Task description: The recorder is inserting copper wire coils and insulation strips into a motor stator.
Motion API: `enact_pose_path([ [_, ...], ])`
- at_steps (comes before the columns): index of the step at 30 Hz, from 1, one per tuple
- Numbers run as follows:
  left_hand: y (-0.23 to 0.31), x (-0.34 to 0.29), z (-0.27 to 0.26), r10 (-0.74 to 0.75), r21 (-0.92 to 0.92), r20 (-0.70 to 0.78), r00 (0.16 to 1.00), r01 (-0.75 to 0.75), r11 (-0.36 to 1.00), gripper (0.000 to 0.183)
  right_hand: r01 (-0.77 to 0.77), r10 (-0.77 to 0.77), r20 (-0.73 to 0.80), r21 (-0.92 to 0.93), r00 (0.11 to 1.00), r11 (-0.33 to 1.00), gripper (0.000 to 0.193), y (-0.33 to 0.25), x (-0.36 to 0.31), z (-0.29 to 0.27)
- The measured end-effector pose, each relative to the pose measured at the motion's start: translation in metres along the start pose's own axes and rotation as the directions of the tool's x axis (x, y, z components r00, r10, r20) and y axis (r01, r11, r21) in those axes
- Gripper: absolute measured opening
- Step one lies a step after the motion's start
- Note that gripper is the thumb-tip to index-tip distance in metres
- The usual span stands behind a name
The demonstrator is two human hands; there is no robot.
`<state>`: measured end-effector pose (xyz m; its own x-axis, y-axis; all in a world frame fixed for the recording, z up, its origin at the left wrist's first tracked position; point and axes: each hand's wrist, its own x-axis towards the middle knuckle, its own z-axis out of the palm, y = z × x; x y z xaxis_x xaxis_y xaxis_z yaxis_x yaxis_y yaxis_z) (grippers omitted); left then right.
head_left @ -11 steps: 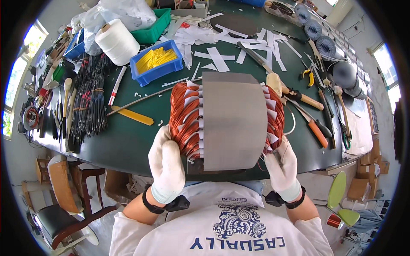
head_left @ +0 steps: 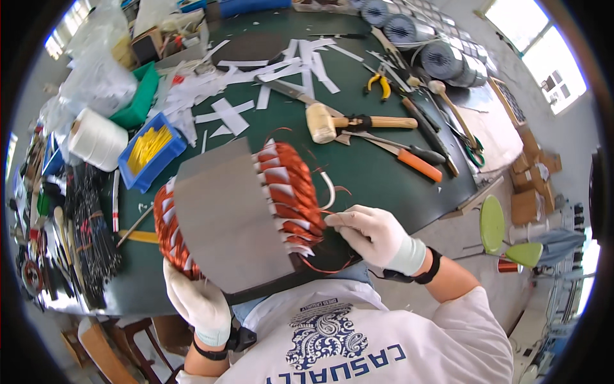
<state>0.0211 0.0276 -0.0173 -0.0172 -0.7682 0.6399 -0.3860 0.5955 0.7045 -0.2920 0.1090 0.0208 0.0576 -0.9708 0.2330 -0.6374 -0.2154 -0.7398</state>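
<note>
A motor stator (head_left: 230, 214) with a smooth grey metal core lies tilted at the table's near edge. Reddish copper windings (head_left: 297, 198) bulge from both its ends, with white paper slips standing between the coils. My gloved left hand (head_left: 195, 297) grips the stator's lower left end, its fingers partly hidden under the winding. Beside the right-hand winding, my gloved right hand (head_left: 374, 237) is closed in a pinch on a thin copper wire. Loose wire loops run between that hand and the coils. A short white sleeve (head_left: 328, 189) curves up just beyond the fingertips.
Beyond the stator lie a mallet (head_left: 320, 123), an orange-handled tool (head_left: 419, 165) and yellow-handled pliers (head_left: 380, 86). On the left are a blue bin (head_left: 137, 179) of yellow pieces, a white thread cone (head_left: 96, 141) and bundled black sleeves (head_left: 89, 224). Paper strips (head_left: 230, 116) litter the back.
The stator has turned and shifted left, with its right end swung away. My right hand has left that end and now pinches a wire, while my left hand has stayed on the stator.
</note>
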Motion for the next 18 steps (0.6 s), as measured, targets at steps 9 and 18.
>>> enact_pose_path([
  [9,-0.018,-0.019,-0.002,0.366,0.601,0.134,0.921,-0.369,0.709,0.075,-0.155,0.123,-0.101,-0.434,0.987,0.887,0.017,0.033,0.006,-0.115],
  [18,0.017,0.010,0.024,-0.343,-0.577,0.145,0.928,0.361,0.733,0.057,0.241,-0.110,0.240,-0.632,0.964,0.737,0.028,0.083,0.225,-0.074],
])
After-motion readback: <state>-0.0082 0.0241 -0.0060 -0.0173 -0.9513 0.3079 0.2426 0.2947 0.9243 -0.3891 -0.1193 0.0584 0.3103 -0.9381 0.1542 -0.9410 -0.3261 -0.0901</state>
